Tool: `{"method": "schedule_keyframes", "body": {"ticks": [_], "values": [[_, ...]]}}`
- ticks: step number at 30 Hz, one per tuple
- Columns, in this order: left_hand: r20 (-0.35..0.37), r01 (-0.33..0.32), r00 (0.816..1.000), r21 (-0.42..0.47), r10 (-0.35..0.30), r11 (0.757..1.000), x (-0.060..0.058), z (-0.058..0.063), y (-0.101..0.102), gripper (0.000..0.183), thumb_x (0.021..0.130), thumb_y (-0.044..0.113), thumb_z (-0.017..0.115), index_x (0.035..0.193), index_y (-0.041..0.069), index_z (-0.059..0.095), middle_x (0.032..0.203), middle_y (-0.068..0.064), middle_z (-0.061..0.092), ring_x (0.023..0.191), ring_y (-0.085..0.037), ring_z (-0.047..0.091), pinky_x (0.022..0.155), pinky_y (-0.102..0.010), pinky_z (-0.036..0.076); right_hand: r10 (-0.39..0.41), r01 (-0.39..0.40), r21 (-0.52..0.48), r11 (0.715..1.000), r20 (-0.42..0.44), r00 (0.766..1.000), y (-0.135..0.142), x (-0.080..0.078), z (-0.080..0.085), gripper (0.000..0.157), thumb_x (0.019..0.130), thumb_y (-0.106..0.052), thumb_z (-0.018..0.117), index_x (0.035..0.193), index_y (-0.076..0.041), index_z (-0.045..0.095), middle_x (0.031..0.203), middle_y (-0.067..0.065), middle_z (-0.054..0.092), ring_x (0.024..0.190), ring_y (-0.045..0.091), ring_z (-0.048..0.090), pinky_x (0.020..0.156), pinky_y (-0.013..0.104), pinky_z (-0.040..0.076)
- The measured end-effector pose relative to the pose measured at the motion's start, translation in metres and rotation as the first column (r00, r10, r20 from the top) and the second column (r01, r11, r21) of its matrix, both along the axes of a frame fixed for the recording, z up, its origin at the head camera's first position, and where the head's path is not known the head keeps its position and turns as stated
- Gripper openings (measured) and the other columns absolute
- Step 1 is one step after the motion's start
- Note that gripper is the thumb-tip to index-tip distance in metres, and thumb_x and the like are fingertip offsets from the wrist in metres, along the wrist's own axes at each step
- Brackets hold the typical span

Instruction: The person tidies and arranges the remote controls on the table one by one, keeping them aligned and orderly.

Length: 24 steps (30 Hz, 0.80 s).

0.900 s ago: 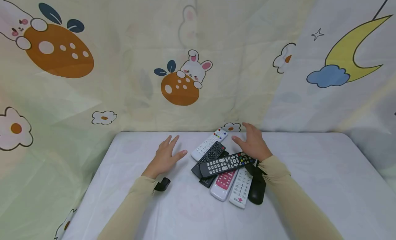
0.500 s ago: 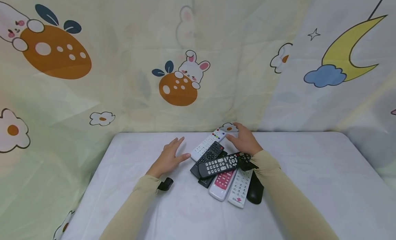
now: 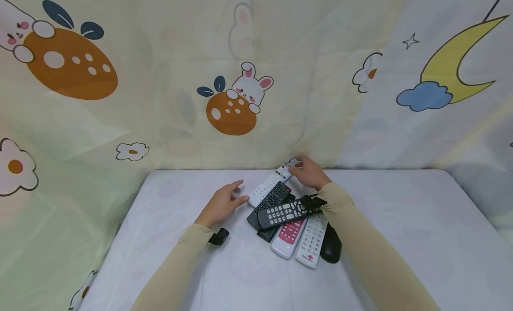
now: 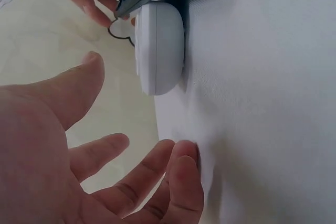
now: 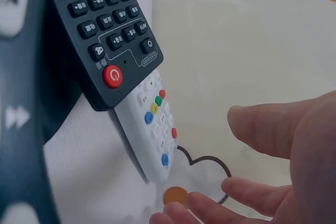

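A white remote control (image 3: 266, 186) with coloured buttons lies slanted at the far end of a pile. My left hand (image 3: 221, 206) is beside its near left end, fingers loosely bent and thumb apart, holding nothing. At its far right end is my right hand (image 3: 309, 173); in the right wrist view the thumb (image 5: 262, 129) and fingers stand apart with nothing between them. A black remote with a red button (image 5: 107, 35) overlaps the white one. Across the pile lies a larger black remote (image 3: 282, 214), its right end partly hidden by the right wrist's camera.
Nearer me are a white remote with a red keypad (image 3: 289, 237), another white remote (image 3: 312, 244) and a black computer mouse (image 3: 331, 246). Another black remote (image 3: 266, 234) lies mostly covered. A patterned curtain (image 3: 168, 101) hangs behind the white table (image 3: 401, 226).
My right hand has moved left and closer to the white remote's far end. My left hand has moved slightly right toward its near end, fingers bending more. The remotes stay in place.
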State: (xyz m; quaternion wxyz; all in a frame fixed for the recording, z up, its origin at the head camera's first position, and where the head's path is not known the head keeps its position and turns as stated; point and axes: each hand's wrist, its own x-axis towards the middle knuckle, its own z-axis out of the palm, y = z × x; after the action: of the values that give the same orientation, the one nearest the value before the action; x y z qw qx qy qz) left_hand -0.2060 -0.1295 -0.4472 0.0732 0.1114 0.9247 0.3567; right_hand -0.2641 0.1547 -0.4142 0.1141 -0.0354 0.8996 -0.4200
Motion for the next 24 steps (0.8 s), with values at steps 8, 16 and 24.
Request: {"method": "schedule_keyframes", "body": {"ticks": [8,16,24], "values": [[0.014,0.005,1.000,0.033,-0.006,0.999,0.000,-0.001,0.005,0.062,0.084,0.039,0.067,0.137,0.017,0.045,0.115,-0.003,0.061,0.091,-0.015,0.061,0.078,-0.035,0.048,-0.006,0.006,0.012,1.000,0.033,0.999,-0.006,-0.009,-0.003,0.056,0.094,-0.028,0.049,0.139,0.002,0.035,0.136,0.025,0.040,0.124,0.037,0.039,0.094,0.046,0.040],[0.032,0.003,0.999,0.083,-0.006,0.997,-0.001,-0.002,0.010,0.060,0.079,0.029,0.073,0.132,0.013,0.051,0.105,-0.001,0.065,0.087,-0.013,0.062,0.077,-0.033,0.048,-0.012,0.011,0.017,1.000,0.079,0.997,-0.006,-0.014,-0.008,0.057,0.095,-0.028,0.048,0.139,0.005,0.034,0.138,0.024,0.040,0.125,0.036,0.040,0.097,0.046,0.038],[0.034,0.003,0.999,0.086,-0.005,0.996,-0.003,-0.003,0.016,0.057,0.074,0.022,0.078,0.126,0.013,0.056,0.105,-0.003,0.064,0.085,-0.011,0.062,0.076,-0.032,0.048,-0.010,0.011,-0.012,1.000,0.088,0.996,-0.009,-0.017,-0.011,0.054,0.095,-0.025,0.048,0.137,0.008,0.037,0.133,0.025,0.045,0.107,0.033,0.054,0.087,0.042,0.045]]}}
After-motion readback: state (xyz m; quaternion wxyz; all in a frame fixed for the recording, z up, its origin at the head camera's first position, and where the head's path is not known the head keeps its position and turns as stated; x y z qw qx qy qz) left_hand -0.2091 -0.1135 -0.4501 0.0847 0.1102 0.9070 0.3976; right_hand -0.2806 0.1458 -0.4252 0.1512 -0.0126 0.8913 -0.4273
